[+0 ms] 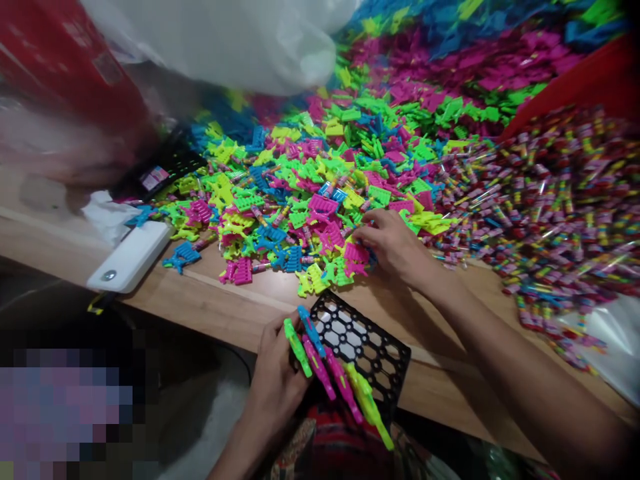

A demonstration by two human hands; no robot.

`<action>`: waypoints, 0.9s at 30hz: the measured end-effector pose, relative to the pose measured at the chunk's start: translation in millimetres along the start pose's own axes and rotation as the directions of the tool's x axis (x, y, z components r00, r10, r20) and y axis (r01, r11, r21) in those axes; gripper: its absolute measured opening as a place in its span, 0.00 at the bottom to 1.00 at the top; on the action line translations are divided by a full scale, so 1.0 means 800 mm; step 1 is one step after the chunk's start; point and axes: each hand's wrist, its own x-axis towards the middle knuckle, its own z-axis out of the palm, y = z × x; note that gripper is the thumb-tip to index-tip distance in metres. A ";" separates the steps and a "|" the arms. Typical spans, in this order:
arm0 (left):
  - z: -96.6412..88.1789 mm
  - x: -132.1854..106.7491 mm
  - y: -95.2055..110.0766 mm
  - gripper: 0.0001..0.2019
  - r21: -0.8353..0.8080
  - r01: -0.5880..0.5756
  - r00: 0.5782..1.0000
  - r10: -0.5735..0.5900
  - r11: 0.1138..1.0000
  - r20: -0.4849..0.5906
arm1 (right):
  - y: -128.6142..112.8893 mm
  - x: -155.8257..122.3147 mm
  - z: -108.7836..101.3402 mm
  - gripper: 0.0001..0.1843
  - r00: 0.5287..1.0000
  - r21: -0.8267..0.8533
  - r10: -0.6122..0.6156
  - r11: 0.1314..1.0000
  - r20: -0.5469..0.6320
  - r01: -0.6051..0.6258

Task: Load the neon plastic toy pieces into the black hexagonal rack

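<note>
My left hand [280, 367] is closed at the left end of a black plastic basket [373, 333] with hexagonal holes, tilted at the table's front edge. Along the basket's near side, a row of slim plastic toys stands beside my fingers: a green toy [298, 348], a blue toy [311, 330], two pink ones and a yellow toy [370, 407]. My right hand [395, 247] is at the front of a heap of bright plastic toys [300, 180], thumb and fingers curled together. A pink toy [356, 253] lies just below its fingertips; what they pinch is hidden.
Wrapped candy tubes [550, 200] cover the table's right side. On the left are a white power-bank-like block [131, 259], crumpled white tissue [107, 215] and another black basket [160, 167]. A large white plastic bag [240, 40] hangs over the back. The wooden table edge [215, 307] runs across the front.
</note>
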 end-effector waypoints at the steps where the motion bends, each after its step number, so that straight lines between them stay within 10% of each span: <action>1: 0.000 0.000 0.000 0.25 -0.008 0.007 1.000 -0.007 1.000 -0.008 | 0.002 -0.003 0.002 0.15 1.000 0.014 0.004 1.000 -0.008 -0.004; 8: -0.004 0.000 0.005 0.27 -0.025 0.044 0.999 -0.044 0.999 -0.002 | -0.058 -0.058 -0.008 0.07 0.998 0.434 0.060 0.899 0.013 -0.060; 17: -0.003 0.000 0.002 0.23 0.017 -0.002 0.998 0.003 1.000 -0.057 | -0.140 -0.095 0.025 0.06 0.947 0.850 0.146 0.416 0.287 -0.322; 27: -0.004 0.000 -0.004 0.26 0.056 -0.039 0.999 0.041 0.998 -0.036 | -0.154 -0.098 0.035 0.09 0.994 0.802 -0.036 0.595 0.105 -0.063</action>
